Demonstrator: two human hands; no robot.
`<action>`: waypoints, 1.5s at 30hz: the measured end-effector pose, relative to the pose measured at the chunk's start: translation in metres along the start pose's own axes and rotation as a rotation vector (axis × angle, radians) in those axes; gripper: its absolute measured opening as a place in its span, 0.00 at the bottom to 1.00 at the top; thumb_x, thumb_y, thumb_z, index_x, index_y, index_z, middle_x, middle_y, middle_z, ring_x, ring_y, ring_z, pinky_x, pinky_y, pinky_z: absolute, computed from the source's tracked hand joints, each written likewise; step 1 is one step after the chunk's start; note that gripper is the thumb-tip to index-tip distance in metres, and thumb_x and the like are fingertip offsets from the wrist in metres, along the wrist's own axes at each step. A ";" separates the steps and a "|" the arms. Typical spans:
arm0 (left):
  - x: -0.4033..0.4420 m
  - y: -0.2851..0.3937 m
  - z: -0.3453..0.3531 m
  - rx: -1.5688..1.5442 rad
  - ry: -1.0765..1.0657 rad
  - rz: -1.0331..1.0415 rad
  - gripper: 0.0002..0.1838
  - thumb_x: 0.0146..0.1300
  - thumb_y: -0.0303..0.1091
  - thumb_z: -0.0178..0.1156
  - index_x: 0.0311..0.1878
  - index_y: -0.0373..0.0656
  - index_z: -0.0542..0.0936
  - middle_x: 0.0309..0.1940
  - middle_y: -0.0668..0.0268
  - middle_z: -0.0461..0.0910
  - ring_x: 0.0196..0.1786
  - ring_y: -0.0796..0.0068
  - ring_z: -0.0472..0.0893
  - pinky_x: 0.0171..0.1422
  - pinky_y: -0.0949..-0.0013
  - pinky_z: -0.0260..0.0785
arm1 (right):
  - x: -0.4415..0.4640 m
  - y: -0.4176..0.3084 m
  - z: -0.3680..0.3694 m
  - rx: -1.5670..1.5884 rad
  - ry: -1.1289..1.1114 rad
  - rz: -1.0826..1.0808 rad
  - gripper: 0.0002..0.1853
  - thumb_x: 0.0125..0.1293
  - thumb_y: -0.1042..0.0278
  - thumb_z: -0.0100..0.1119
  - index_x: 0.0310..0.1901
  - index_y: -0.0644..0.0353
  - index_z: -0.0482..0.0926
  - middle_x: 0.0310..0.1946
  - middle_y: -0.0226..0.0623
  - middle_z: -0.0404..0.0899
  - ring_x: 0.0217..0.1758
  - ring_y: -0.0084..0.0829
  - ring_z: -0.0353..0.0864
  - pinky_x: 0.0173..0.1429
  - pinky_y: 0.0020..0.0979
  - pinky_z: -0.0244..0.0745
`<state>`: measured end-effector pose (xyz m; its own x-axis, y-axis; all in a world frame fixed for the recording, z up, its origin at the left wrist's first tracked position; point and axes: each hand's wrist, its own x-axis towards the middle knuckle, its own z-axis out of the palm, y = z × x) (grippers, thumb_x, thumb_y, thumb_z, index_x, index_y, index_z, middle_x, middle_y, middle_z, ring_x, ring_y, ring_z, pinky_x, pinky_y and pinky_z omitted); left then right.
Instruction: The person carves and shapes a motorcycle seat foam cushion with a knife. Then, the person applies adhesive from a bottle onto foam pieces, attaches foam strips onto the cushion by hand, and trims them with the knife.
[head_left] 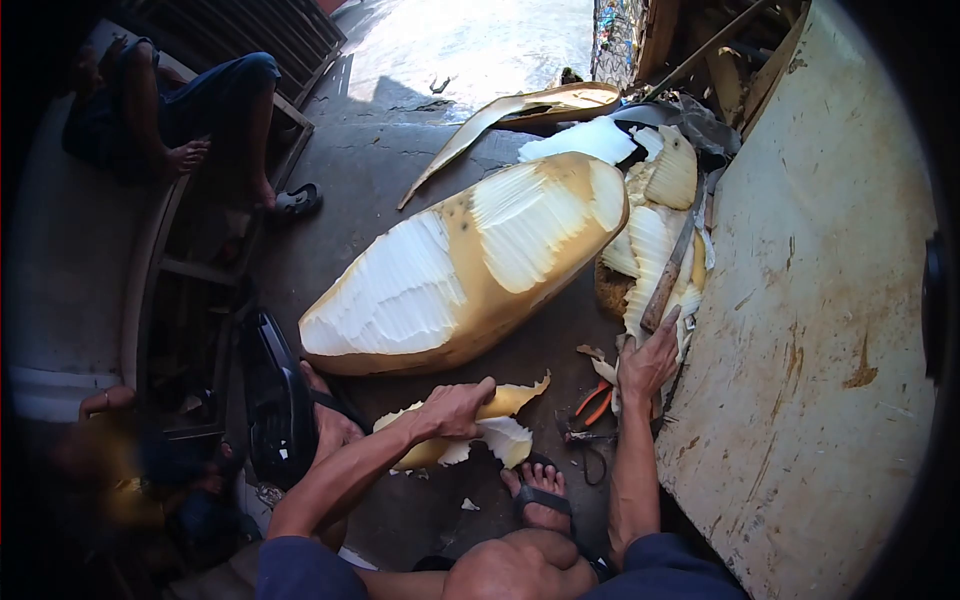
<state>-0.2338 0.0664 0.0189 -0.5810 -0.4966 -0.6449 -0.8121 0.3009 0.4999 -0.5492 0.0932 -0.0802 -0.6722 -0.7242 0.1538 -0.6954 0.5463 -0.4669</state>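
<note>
Left hand (455, 410): clenched around foam scrap (505, 437)
Right hand (648, 366): by knife handle (661, 292), cannot tell whether gripping
Foam scrap: probably light, soft, easily torn; best held mid-piece

Look at that foam block (466, 262), smooth yellowish skin breaking into matt, ridged white patches! The torn foam scrap (506, 437) looks ragged-edged, the black shell (275, 380) gleams like glossy plastic, the knife handle (660, 298) seems dull wood, the board (810, 300) scuffed, the floor (360, 200) matt concrete
</note>
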 end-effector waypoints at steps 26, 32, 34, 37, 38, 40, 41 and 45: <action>-0.045 0.026 -0.081 -1.677 0.206 0.302 0.31 0.69 0.39 0.68 0.72 0.42 0.70 0.59 0.59 0.81 0.59 0.68 0.82 0.67 0.61 0.74 | -0.101 -0.123 -0.141 1.093 -0.642 -0.208 0.22 0.77 0.75 0.53 0.70 0.64 0.65 0.59 0.38 0.73 0.60 0.25 0.75 0.64 0.28 0.71; -0.062 -0.011 -0.094 -1.217 0.931 0.321 0.17 0.66 0.24 0.70 0.58 0.39 0.85 0.52 0.67 0.87 0.53 0.78 0.83 0.62 0.69 0.76 | -0.097 -0.130 -0.110 1.032 -0.937 -0.127 0.28 0.74 0.66 0.63 0.71 0.62 0.67 0.54 0.43 0.77 0.57 0.32 0.81 0.60 0.34 0.80; -0.061 -0.016 -0.116 -0.979 1.125 0.478 0.17 0.65 0.22 0.69 0.57 0.42 0.86 0.56 0.65 0.85 0.60 0.74 0.80 0.67 0.66 0.72 | -0.083 -0.137 -0.103 0.993 -0.889 -0.078 0.26 0.75 0.65 0.61 0.69 0.63 0.69 0.54 0.41 0.77 0.55 0.29 0.81 0.58 0.32 0.80; -0.035 -0.022 -0.141 -0.227 1.369 0.567 0.23 0.61 0.20 0.68 0.59 0.52 0.86 0.70 0.55 0.75 0.80 0.57 0.63 0.80 0.57 0.58 | -0.059 -0.151 -0.093 1.119 -0.874 0.056 0.23 0.78 0.64 0.58 0.69 0.63 0.69 0.53 0.38 0.77 0.54 0.26 0.79 0.56 0.29 0.79; -0.021 -0.031 -0.137 -0.119 1.226 0.477 0.26 0.61 0.19 0.65 0.61 0.54 0.85 0.74 0.56 0.70 0.82 0.54 0.57 0.82 0.56 0.54 | -0.050 -0.154 -0.089 1.104 -0.874 0.059 0.23 0.78 0.64 0.57 0.69 0.63 0.69 0.53 0.38 0.77 0.53 0.26 0.80 0.56 0.29 0.80; 0.017 -0.063 -0.112 -0.038 0.956 0.238 0.30 0.60 0.18 0.60 0.65 0.57 0.83 0.78 0.56 0.64 0.84 0.50 0.52 0.85 0.55 0.51 | -0.037 -0.148 -0.075 1.080 -0.852 0.004 0.23 0.78 0.63 0.57 0.68 0.63 0.69 0.52 0.38 0.77 0.51 0.28 0.82 0.54 0.30 0.81; 0.033 -0.076 -0.098 -0.066 0.829 0.092 0.32 0.61 0.18 0.56 0.67 0.57 0.81 0.79 0.56 0.62 0.83 0.49 0.54 0.85 0.56 0.53 | -0.032 -0.151 -0.079 1.065 -0.843 0.061 0.23 0.78 0.63 0.57 0.68 0.63 0.69 0.51 0.38 0.77 0.49 0.27 0.82 0.52 0.30 0.82; 0.043 -0.083 -0.058 -0.265 0.941 0.164 0.31 0.63 0.21 0.53 0.70 0.51 0.76 0.77 0.51 0.65 0.78 0.49 0.64 0.82 0.57 0.58 | -0.027 -0.139 -0.077 0.979 -0.805 0.047 0.22 0.77 0.64 0.57 0.67 0.63 0.71 0.51 0.38 0.78 0.49 0.26 0.81 0.53 0.29 0.81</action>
<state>-0.1880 -0.0277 -0.0168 -0.3122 -0.9438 0.1082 -0.6202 0.2888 0.7294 -0.4540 0.0694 0.0478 -0.1074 -0.9507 -0.2908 0.0345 0.2887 -0.9568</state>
